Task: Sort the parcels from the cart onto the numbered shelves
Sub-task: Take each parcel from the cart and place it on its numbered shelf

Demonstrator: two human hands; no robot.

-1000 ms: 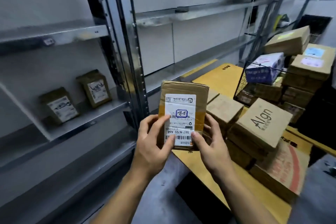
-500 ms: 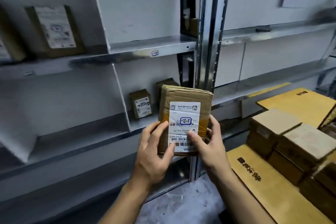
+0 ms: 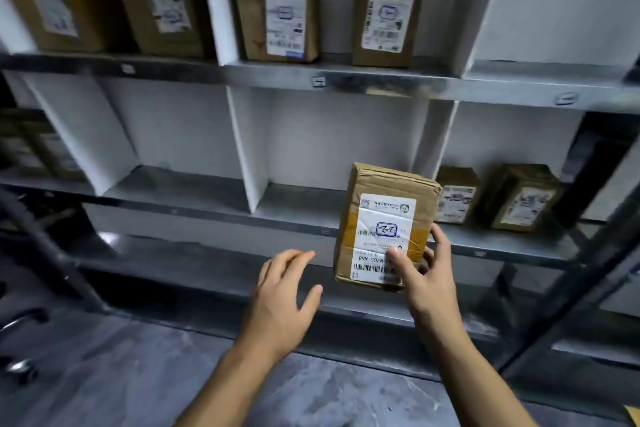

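Note:
My right hand (image 3: 424,274) grips a small brown cardboard parcel (image 3: 381,218) with a white shipping label, thumb on the label and fingers behind its right edge. The parcel stands upright in front of the middle metal shelf (image 3: 207,204), before an empty compartment between white dividers. My left hand (image 3: 287,291) hovers just left of the parcel with fingers relaxed and apart, touching nothing.
Two small parcels (image 3: 453,198) (image 3: 519,201) stand in the compartment to the right. Several labelled parcels (image 3: 284,7) line the upper shelf (image 3: 381,83). A white divider (image 3: 247,152) bounds the empty compartment on its left. A dark upright post (image 3: 571,288) rises at right; grey floor lies below.
The view swung left from the cart to the shelves. My left hand let go of the parcel and drew away to the left; my right hand alone now holds it.

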